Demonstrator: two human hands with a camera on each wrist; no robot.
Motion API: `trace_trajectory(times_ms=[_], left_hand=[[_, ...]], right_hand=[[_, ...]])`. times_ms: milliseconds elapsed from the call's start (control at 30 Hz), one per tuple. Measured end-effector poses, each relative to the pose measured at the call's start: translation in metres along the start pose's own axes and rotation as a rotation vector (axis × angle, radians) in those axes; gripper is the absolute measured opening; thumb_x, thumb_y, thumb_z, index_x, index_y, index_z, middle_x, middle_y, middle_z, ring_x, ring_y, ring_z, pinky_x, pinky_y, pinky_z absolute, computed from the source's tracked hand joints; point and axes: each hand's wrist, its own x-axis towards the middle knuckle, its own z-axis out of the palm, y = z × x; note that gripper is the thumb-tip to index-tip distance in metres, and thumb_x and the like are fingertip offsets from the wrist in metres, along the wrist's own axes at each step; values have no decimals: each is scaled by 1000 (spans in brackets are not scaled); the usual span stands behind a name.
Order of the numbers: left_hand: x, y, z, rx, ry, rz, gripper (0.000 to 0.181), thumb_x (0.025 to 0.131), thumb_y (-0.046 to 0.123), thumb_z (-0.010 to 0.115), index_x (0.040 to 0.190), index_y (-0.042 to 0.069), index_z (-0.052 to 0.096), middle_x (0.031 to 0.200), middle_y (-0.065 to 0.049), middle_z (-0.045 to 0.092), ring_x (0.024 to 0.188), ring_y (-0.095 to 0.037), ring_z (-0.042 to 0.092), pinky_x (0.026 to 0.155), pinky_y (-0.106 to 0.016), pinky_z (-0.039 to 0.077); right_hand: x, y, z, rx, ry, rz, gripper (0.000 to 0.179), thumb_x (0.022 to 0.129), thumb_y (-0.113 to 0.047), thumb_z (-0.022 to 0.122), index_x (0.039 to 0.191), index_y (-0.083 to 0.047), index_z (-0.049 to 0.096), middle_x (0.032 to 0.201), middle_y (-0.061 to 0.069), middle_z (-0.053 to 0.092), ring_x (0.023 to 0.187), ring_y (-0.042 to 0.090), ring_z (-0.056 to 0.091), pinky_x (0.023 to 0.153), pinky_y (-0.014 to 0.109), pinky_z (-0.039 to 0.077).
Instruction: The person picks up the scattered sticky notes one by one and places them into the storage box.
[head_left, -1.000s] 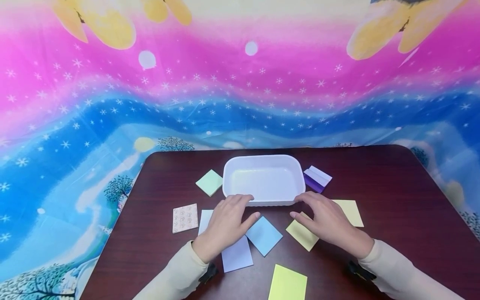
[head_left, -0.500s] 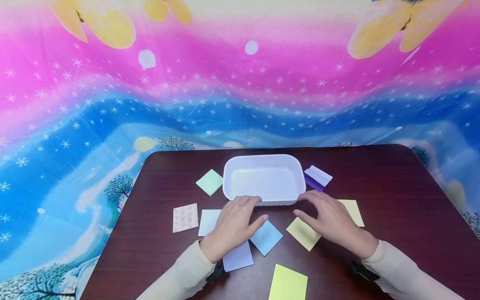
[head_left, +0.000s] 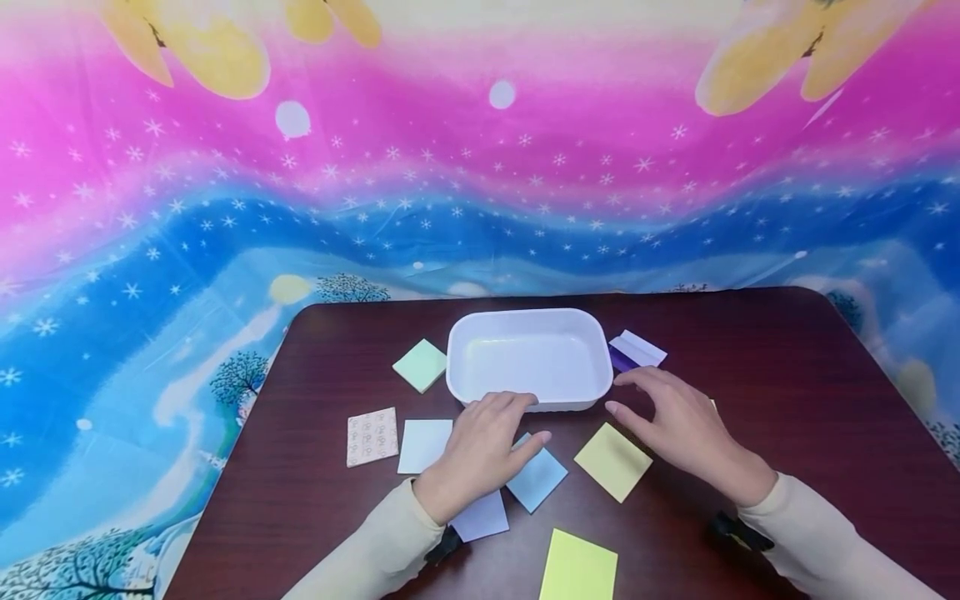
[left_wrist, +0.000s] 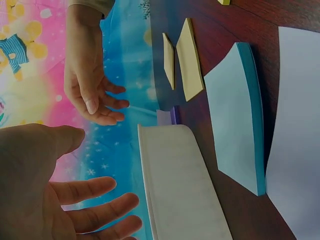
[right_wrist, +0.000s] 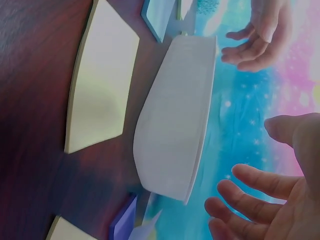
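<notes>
A white plastic tub [head_left: 528,362] stands at the back of the table. My left hand [head_left: 483,454] hovers in front of its near wall, fingers loosely spread and holding nothing. It overlaps a blue sticky-note pad [head_left: 536,479] and a lavender pad [head_left: 483,518] in the head view. My right hand [head_left: 686,429] hangs beyond the tub's right corner, also bare, thumb apart from its relaxed fingers. Close to it lie a pale yellow pad [head_left: 613,462] and a purple pad with a raised lilac sheet [head_left: 637,350]. Another yellow pad [left_wrist: 169,62] is mostly hidden behind this hand in the head view.
Left of the tub lie a mint green pad [head_left: 420,365], a patterned pink pad [head_left: 372,437] and a whitish pad [head_left: 424,445]. A bright yellow pad [head_left: 579,567] lies at the front of the dark wooden table [head_left: 300,533]. A colourful cloth [head_left: 450,167] hangs behind.
Both hands have drifted to the right, uncovering the whitish pad and the pale yellow pad, while the right hand now covers most of the yellow pad behind it. Tub and pads stay put.
</notes>
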Motion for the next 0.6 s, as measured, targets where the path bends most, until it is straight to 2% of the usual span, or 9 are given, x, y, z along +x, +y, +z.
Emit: trace_trajectory(times_ms=[133, 267, 467, 600], left_hand=[[2, 3, 1, 2, -10, 11, 47, 98, 46, 62, 133, 14, 63, 129, -3, 69, 120, -20, 65, 97, -41, 55], [3, 5, 2, 8, -19, 18, 46, 99, 47, 62, 132, 15, 64, 129, -2, 69, 119, -20, 65, 97, -40, 55], [5, 7, 3, 17, -20, 20, 46, 99, 47, 61, 132, 16, 63, 129, -1, 69, 119, -19, 65, 97, -39, 54], [7, 7, 5, 10, -16, 20, 45, 99, 47, 60, 132, 16, 63, 129, 0, 69, 119, -18, 65, 97, -38, 54]], right_hand=[[1, 6, -2, -11, -1, 23, 40, 91, -35, 74, 122, -11, 69, 123, 17, 70, 112, 37, 66, 83, 58, 56], [2, 11, -2, -14, 10, 29, 40, 91, -35, 74, 121, -10, 70, 123, 17, 69, 102, 34, 67, 75, 50, 57], [7, 17, -4, -5, 13, 42, 39, 91, -34, 74, 120, -9, 69, 121, 18, 69, 88, 28, 65, 62, 36, 53], [11, 21, -6, -2, 8, 60, 40, 92, -34, 73, 120, -7, 69, 119, 20, 69, 86, 29, 63, 58, 32, 47]])
